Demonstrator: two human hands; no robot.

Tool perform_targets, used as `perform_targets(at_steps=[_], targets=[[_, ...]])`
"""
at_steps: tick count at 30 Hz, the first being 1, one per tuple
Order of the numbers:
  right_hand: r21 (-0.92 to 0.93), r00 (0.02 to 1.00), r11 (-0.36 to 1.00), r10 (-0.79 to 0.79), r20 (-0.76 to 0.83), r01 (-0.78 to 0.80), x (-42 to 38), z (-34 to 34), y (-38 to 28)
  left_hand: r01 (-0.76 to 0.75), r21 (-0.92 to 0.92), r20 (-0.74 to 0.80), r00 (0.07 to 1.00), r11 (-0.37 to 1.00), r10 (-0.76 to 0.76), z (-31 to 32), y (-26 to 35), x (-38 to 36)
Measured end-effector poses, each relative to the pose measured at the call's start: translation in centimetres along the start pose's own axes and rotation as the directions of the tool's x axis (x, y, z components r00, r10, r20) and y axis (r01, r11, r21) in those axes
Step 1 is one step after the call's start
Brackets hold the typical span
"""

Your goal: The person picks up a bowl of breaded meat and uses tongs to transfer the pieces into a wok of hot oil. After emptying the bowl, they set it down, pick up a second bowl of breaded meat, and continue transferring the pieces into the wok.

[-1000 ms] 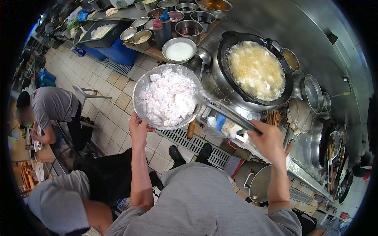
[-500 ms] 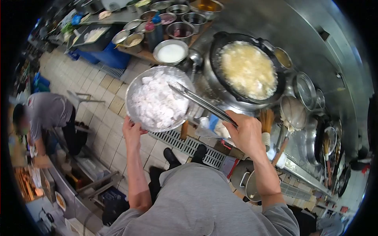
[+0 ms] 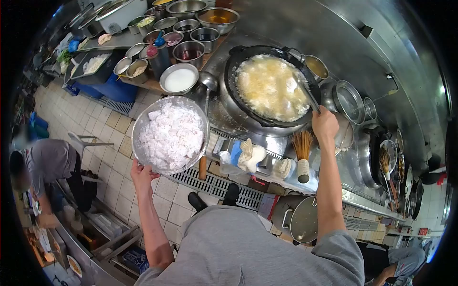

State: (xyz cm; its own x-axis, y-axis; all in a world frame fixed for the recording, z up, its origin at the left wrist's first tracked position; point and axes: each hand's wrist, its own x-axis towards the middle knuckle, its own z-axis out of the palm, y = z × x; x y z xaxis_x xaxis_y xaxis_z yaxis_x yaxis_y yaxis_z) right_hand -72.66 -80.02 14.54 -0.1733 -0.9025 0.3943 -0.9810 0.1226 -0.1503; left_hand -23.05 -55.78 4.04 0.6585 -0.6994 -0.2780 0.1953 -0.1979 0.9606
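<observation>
My left hand grips the near rim of a metal bowl, heaped with pieces coated in white flour. Held out over the stove, my right hand is closed around metal tongs. Their tips reach into a black wok of bubbling yellow oil, close to a pale floured piece. The pieces under the foam are mostly hidden. Between bowl and wok lies a ladle with a wooden handle.
A bowl of white liquid and several small metal containers stand at the upper left. A bamboo brush and wire strainers are near the wok. Below is a large pot. At far left a person bends over a counter.
My right hand has carried the tongs from the floured pieces in the bowl over to the wok's oil. My view has shifted; my left hand still holds the bowl.
</observation>
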Motion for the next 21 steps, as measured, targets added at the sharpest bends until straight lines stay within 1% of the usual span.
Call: perform_targets(at_steps=[3,5,7,9,12,15,16,19,20,21], targets=[[0.119,0.999,0.992,-0.042,0.020,0.039,-3.1,-3.6,-2.6,-0.010,-0.009,-0.012,1.000,1.000,0.010,0.2,0.0,-0.1],[0.233,0.968,0.962,-0.184,0.172,0.141,-5.6,-5.7,-4.4,-0.002,-0.008,-0.010,1.000,1.000,0.001,-0.3,-0.6,0.3],[0.339,0.894,0.920,-0.310,0.323,0.197,-7.9,-7.7,-6.5,-0.007,0.009,-0.004,1.000,1.000,0.007,-0.7,-0.5,0.4],[0.409,0.783,0.887,-0.406,0.471,0.214,-10.2,-9.6,-9.0,-0.022,0.002,0.011,1.000,1.000,0.022,-0.2,0.1,0.0],[0.472,0.651,0.775,-0.620,0.437,0.422,-12.5,-10.5,-12.1,-0.024,-0.001,0.036,0.999,1.000,0.024,-0.2,0.3,0.0],[0.505,0.570,0.702,-0.708,0.416,0.503,-13.6,-10.4,-14.1,-0.037,-0.017,0.026,0.999,0.999,0.037,-0.1,0.7,-0.4],[0.482,0.546,0.717,-0.697,0.466,0.504,-13.8,-10.4,-14.7,-0.036,-0.020,0.033,0.999,0.999,0.036,-0.2,0.7,-0.3],[0.491,0.548,0.696,-0.716,0.432,0.524,-15.1,-8.1,-15.9,-0.033,-0.022,0.045,0.998,0.999,0.034,-0.2,0.5,-0.2],[0.511,0.541,0.644,-0.761,0.357,0.569,-15.7,-7.5,-16.0,-0.033,-0.017,0.042,0.999,0.999,0.034,-0.2,0.6,-0.2],[0.496,0.526,0.636,-0.770,0.360,0.591,-16.1,-7.6,-16.4,-0.033,-0.011,0.039,0.999,0.999,0.034,-0.3,0.6,-0.2]])
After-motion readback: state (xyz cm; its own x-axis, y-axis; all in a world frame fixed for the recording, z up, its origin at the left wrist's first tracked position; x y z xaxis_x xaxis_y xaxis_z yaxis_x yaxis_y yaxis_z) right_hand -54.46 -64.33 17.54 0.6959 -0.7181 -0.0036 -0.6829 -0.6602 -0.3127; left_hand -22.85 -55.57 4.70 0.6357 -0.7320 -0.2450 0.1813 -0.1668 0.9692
